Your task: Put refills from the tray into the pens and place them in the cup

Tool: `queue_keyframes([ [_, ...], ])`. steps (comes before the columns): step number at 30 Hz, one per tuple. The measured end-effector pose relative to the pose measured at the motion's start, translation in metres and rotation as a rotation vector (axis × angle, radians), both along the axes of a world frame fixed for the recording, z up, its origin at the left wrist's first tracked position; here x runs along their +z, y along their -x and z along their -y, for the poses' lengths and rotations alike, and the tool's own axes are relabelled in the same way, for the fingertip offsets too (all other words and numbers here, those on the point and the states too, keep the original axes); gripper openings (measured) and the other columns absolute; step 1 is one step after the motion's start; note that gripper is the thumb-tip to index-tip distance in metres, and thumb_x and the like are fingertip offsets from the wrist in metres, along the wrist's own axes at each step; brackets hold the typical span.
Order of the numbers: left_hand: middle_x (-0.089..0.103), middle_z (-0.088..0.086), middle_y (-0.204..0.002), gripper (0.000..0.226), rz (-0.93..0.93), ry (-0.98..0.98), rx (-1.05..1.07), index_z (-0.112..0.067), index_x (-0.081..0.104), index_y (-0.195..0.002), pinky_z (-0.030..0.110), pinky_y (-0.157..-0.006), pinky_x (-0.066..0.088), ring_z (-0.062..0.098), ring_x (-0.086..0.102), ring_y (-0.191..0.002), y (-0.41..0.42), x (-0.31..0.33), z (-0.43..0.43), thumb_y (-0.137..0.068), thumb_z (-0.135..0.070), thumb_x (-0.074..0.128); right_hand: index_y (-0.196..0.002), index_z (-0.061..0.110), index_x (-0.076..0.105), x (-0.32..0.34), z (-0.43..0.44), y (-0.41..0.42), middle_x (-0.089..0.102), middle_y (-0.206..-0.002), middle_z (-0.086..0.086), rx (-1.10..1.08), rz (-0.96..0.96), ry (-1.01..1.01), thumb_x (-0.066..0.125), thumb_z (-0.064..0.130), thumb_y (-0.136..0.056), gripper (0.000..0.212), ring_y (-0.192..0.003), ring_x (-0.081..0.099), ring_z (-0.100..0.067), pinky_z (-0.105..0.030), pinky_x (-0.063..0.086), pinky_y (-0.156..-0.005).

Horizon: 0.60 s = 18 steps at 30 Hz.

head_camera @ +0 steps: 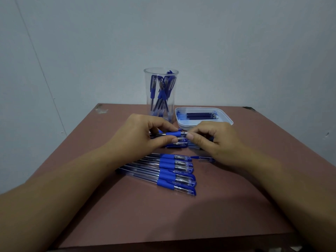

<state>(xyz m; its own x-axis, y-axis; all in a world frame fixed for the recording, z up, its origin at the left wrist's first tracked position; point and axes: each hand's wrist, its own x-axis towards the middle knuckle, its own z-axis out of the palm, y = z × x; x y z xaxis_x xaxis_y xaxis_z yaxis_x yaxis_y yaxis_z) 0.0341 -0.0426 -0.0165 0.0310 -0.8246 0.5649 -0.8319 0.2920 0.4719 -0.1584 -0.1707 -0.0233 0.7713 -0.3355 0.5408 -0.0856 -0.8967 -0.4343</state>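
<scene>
Blue pens are already standing in the clear cup at the back of the bench. A row of pens is lying near the front and dark refills are waiting in the white tray beside the cup, so I am guessing the job is about half done. The left hand is holding one pen just in front of the cup, its grip curled on the blue sleeve, and the right hand is pinching the tip end of that same pen, its grip tight, though I cannot tell if the tip is going on or coming off.
</scene>
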Motion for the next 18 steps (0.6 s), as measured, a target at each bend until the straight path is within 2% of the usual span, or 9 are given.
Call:
queue_keyframes([
  [2,0.067,-0.025,-0.077,0.020,0.005,-0.005,0.006,-0.045,0.070,-0.095,0.009,-0.059,0.044,0.004,0.062,-0.069,-0.0004,0.0000,0.0002,-0.075,-0.043,0.073,-0.108,0.036,0.064,0.0003,-0.0005,0.0000,0.065,-0.084,0.015,0.011,0.031,-0.008,0.068,0.035,-0.087,0.022,-0.075,0.061,-0.008,-0.017,0.048,-0.064],
  [4,0.067,-0.026,-0.077,0.020,0.009,-0.008,0.010,-0.043,0.071,-0.095,0.010,-0.059,0.044,0.004,0.062,-0.069,-0.0009,-0.0005,0.0008,-0.076,-0.041,0.075,-0.102,0.036,0.061,-0.0002,-0.0009,-0.0002,0.062,-0.080,0.015,0.012,0.052,0.023,0.073,0.024,-0.085,0.024,-0.072,0.059,-0.010,-0.016,0.046,-0.062],
  [5,0.066,-0.027,-0.076,0.020,0.010,-0.008,0.009,-0.042,0.072,-0.095,0.010,-0.059,0.044,0.004,0.062,-0.070,-0.0010,-0.0007,0.0010,-0.075,-0.043,0.074,-0.098,0.035,0.062,0.0002,-0.0017,-0.0008,0.062,-0.079,0.016,0.008,0.047,0.030,0.072,0.023,-0.086,0.020,-0.071,0.058,-0.009,-0.016,0.045,-0.062],
  [7,0.066,-0.027,-0.077,0.024,0.014,-0.009,0.003,-0.044,0.071,-0.095,0.011,-0.060,0.045,0.004,0.062,-0.071,-0.0009,-0.0007,0.0011,-0.073,-0.051,0.069,-0.092,0.033,0.066,0.0001,0.0007,-0.0012,0.064,-0.078,0.016,-0.006,0.020,0.027,0.065,0.033,-0.089,0.003,-0.072,0.059,-0.007,-0.016,0.043,-0.061],
  [10,0.069,-0.024,-0.081,0.026,0.014,-0.004,0.000,-0.044,0.070,-0.096,0.012,-0.061,0.047,0.005,0.063,-0.072,-0.0008,-0.0009,0.0012,-0.072,-0.054,0.065,-0.097,0.038,0.067,-0.0013,0.0017,-0.0002,0.066,-0.081,0.014,-0.001,-0.003,0.010,0.059,0.042,-0.089,0.012,-0.074,0.061,-0.007,-0.019,0.046,-0.062],
  [12,0.069,-0.025,-0.081,0.025,0.007,-0.001,0.002,-0.044,0.070,-0.096,0.012,-0.060,0.047,0.006,0.064,-0.071,-0.0009,-0.0007,0.0009,-0.072,-0.053,0.066,-0.104,0.045,0.058,0.0001,-0.0010,0.0007,0.064,-0.082,0.014,0.027,0.021,-0.012,0.068,0.036,-0.086,0.023,-0.073,0.060,-0.009,-0.015,0.046,-0.063],
  [14,0.068,-0.025,-0.079,0.026,0.006,0.001,0.005,-0.041,0.073,-0.097,0.012,-0.059,0.046,0.006,0.063,-0.069,-0.0010,-0.0007,0.0009,-0.073,-0.051,0.067,-0.099,0.042,0.057,-0.0001,-0.0014,0.0010,0.062,-0.080,0.015,0.024,0.048,0.008,0.073,0.022,-0.085,0.029,-0.071,0.058,-0.010,-0.015,0.046,-0.062],
  [16,0.067,-0.027,-0.076,0.027,0.004,0.001,0.007,-0.040,0.073,-0.096,0.011,-0.059,0.045,0.006,0.062,-0.069,-0.0013,-0.0011,0.0012,-0.072,-0.051,0.068,-0.094,0.033,0.063,-0.0008,0.0001,-0.0004,0.061,-0.078,0.016,-0.001,0.047,0.033,0.072,0.020,-0.086,0.017,-0.070,0.057,-0.008,-0.014,0.043,-0.062],
  [18,0.068,-0.026,-0.076,0.025,-0.004,0.000,0.007,-0.042,0.072,-0.095,0.011,-0.059,0.045,0.006,0.063,-0.069,-0.0011,-0.0011,0.0013,-0.071,-0.051,0.068,-0.094,0.028,0.069,-0.0007,0.0017,-0.0006,0.063,-0.079,0.016,-0.008,0.040,0.047,0.067,0.030,-0.088,0.007,-0.072,0.058,-0.005,-0.013,0.042,-0.062],
])
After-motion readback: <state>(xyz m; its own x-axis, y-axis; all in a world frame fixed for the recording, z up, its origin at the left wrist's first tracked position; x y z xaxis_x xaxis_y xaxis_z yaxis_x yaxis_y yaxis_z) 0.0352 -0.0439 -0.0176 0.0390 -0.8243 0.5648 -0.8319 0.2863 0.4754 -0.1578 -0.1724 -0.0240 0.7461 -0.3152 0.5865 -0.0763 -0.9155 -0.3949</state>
